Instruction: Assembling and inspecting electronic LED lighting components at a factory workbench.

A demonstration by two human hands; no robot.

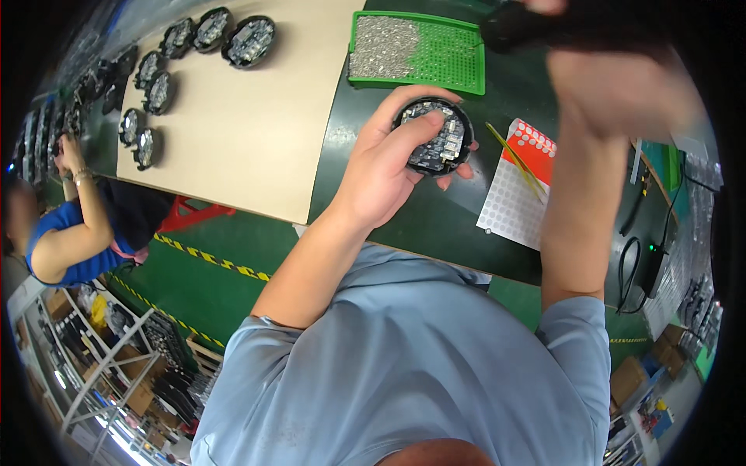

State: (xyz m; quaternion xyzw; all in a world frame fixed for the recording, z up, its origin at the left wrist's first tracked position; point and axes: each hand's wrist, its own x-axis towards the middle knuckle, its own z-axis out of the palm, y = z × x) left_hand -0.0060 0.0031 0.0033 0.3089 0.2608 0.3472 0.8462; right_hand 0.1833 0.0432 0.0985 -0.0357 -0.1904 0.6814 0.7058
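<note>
My left hand (381,167) is closed round a round black housing with a circuit board (453,140) facing up, its thumb lying across the board. At the upper right my right hand (622,97) is smeared by motion. It grips a dark, long tool (579,27), by its shape an electric screwdriver, whose thin tip reaches left to the green tray's right edge. That perforated green tray (454,80) holds many small silver screws (382,48). Yellow tweezers (519,161) rest on a red and white sheet of round stickers (505,203) between my forearms.
Several similar round board assemblies (249,41) lie on the beige board (256,147) at the left. Past it, a co-worker in blue (81,225) handles parts. A black adapter with cable (653,268) sits at the right table edge. A red stool (194,213) stands under the table.
</note>
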